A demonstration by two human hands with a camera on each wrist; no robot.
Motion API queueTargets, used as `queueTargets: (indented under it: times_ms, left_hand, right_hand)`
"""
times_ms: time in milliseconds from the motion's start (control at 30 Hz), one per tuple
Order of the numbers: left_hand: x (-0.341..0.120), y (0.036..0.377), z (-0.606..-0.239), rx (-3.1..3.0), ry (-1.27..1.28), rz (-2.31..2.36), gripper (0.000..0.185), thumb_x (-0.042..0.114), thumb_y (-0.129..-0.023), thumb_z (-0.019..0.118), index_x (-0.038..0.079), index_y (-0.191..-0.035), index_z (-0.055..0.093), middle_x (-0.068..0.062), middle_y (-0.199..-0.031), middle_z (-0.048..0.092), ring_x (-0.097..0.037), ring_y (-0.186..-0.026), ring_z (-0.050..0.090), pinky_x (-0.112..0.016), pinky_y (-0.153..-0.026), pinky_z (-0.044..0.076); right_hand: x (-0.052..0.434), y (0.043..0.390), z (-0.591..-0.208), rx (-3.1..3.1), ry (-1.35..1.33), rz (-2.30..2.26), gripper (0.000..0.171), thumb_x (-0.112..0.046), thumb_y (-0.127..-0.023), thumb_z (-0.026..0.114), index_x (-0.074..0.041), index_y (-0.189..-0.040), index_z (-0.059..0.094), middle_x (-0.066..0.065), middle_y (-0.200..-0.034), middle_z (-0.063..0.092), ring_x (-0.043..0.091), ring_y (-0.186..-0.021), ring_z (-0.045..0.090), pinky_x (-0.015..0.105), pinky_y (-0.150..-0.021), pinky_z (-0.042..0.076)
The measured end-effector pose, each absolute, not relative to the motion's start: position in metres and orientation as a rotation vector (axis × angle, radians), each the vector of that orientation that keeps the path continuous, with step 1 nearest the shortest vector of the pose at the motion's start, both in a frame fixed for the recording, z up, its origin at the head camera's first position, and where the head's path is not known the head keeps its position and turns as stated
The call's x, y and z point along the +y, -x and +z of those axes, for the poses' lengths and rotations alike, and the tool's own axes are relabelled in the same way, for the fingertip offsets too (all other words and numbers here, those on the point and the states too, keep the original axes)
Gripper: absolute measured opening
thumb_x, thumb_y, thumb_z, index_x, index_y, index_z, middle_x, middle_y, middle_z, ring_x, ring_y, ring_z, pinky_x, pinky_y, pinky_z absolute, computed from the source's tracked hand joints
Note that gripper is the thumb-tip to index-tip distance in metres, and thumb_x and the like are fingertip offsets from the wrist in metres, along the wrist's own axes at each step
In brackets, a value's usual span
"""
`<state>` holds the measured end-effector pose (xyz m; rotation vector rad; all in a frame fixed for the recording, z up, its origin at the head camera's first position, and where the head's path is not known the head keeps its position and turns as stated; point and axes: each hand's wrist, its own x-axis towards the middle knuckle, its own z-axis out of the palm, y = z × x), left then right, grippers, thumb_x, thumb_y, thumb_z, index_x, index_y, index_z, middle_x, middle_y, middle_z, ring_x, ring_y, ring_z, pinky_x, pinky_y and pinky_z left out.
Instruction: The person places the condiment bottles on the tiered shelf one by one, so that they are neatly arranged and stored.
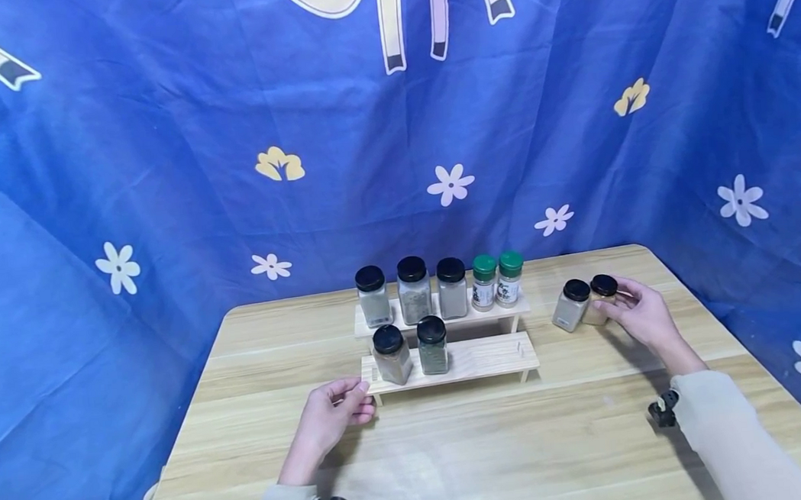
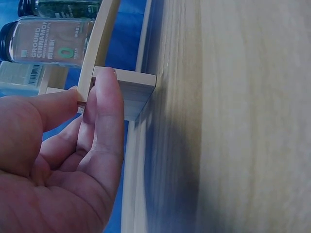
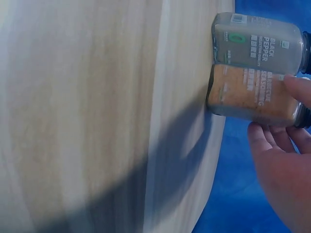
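My left hand (image 1: pixel 333 416) pinches the left end of the lower tier of a two-tier wooden rack (image 1: pixel 483 358), thumb above and fingers beneath the board in the left wrist view. Close by on that tier stand a ground cinnamon jar (image 2: pixel 53 42) and a jar with dark green contents (image 1: pixel 433 353). At the table's right, my right hand (image 1: pixel 644 315) holds a barbecue seasoning jar (image 3: pixel 252 94) between thumb and fingers, near its black lid. It stands upright on the table, side by side with a black pepper jar (image 3: pixel 257 41).
On the rack's upper tier stand several jars: black-lidded ones such as the tall middle jar (image 1: pixel 414 295), and a green-lidded shaker (image 1: pixel 509 281) at the right end beside another. A blue patterned cloth (image 1: pixel 368 168) hangs behind and around the wooden table (image 1: pixel 270 365).
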<state>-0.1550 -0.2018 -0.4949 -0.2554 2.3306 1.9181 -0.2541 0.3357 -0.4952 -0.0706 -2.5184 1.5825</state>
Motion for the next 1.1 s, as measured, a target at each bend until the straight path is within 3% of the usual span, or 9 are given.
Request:
queueTargets:
  times_ms: [67,167,233,500,667,900,1100]
  left_hand:
    - [-0.202,0.155,-0.495,2.332,0.255,1.917,0.032,0.007,-0.102,0.067,-0.013,-0.127,0.065,-0.02,-0.092,0.077,-0.024,-0.079,0.077,-0.03,-0.072,0.072]
    - [-0.202,0.155,-0.494,2.334,0.26,1.908,0.033,0.008,-0.102,0.067,-0.012,-0.127,0.065,-0.02,-0.093,0.077,-0.025,-0.079,0.077,-0.03,-0.072,0.072]
    - [-0.202,0.155,-0.494,2.341,0.265,1.9,0.034,0.009,-0.102,0.068,-0.012,-0.129,0.065,-0.021,-0.094,0.077,-0.025,-0.079,0.077,-0.03,-0.072,0.072]
    - [-0.202,0.155,-0.494,2.336,0.272,1.904,0.035,0.01,-0.102,0.069,-0.011,-0.13,0.065,-0.023,-0.096,0.076,-0.025,-0.079,0.077,-0.031,-0.072,0.072]
    - [-0.202,0.155,-0.495,2.333,0.278,1.907,0.035,0.01,-0.102,0.069,-0.011,-0.129,0.065,-0.022,-0.095,0.077,-0.025,-0.079,0.077,-0.03,-0.071,0.072]
    - [-0.202,0.155,-0.494,2.327,0.274,1.911,0.036,0.009,-0.102,0.068,-0.013,-0.13,0.064,-0.022,-0.095,0.077,-0.025,-0.08,0.077,-0.031,-0.073,0.072]
    - [-0.203,0.155,-0.495,2.326,0.268,1.906,0.033,0.007,-0.103,0.065,-0.013,-0.129,0.063,-0.023,-0.096,0.077,-0.023,-0.08,0.077,-0.029,-0.074,0.072]
  right_hand:
    - [0.337,0.252,-0.496,-2.506,0.074,1.568,0.066,-0.018,-0.096,0.08,0.01,-0.147,0.05,-0.009,-0.118,0.067,-0.023,-0.094,0.056,-0.004,-0.086,0.053]
    - [0.339,0.247,-0.496,-2.51,0.083,1.527,0.066,-0.023,-0.094,0.082,0.009,-0.144,0.054,-0.014,-0.114,0.068,-0.023,-0.092,0.058,-0.003,-0.083,0.054]
    - [0.34,0.244,-0.496,-2.509,0.094,1.506,0.066,-0.026,-0.093,0.083,0.008,-0.143,0.055,-0.026,-0.106,0.063,-0.023,-0.091,0.059,-0.002,-0.081,0.055]
    - [0.338,0.237,-0.492,-2.464,0.142,1.469,0.066,-0.028,-0.093,0.083,0.008,-0.141,0.057,-0.029,-0.099,0.06,-0.022,-0.087,0.059,-0.002,-0.08,0.057]
    - [0.333,0.232,-0.474,-2.342,0.132,1.541,0.061,-0.02,-0.092,0.083,0.009,-0.139,0.057,-0.032,-0.096,0.062,-0.019,-0.089,0.063,-0.001,-0.083,0.057]
    - [0.32,0.23,-0.44,-2.176,0.049,1.504,0.041,-0.005,-0.087,0.086,0.002,-0.124,0.069,-0.029,-0.093,0.07,-0.015,-0.089,0.069,0.002,-0.084,0.059]
    - [0.296,0.219,-0.41,-2.084,-0.152,1.558,0.042,0.004,-0.086,0.083,0.003,-0.126,0.071,-0.022,-0.1,0.075,-0.009,-0.092,0.072,0.005,-0.087,0.061]
